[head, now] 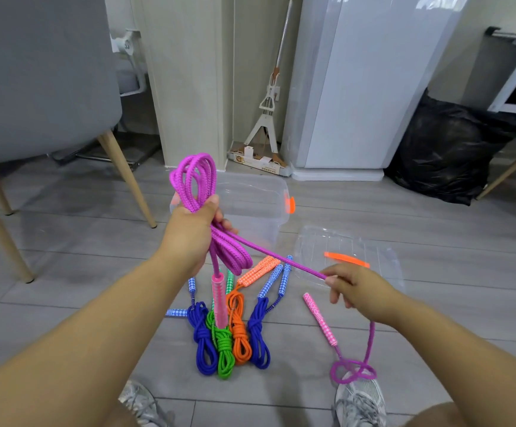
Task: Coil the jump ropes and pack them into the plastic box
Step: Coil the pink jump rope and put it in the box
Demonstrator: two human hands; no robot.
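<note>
My left hand (190,232) grips a bundle of loops of the purple jump rope (193,180), with one pink handle (219,300) hanging below it. From that bundle a taut strand runs right to my right hand (353,288), which pinches it. The rope's tail drops to the floor by my right shoe, ending at the other pink handle (320,318). Several coiled ropes lie on the floor in a row: blue (203,343), green (224,349), orange (240,334) and blue (260,337). The clear plastic box (260,204) with orange latches stands behind my left hand.
The box's clear lid (349,257) lies on the floor to the right. A grey chair (35,87) stands at left, a white cabinet (367,87) and a mop (269,103) behind, a black bag (444,149) at right. My shoes (360,402) are at the bottom.
</note>
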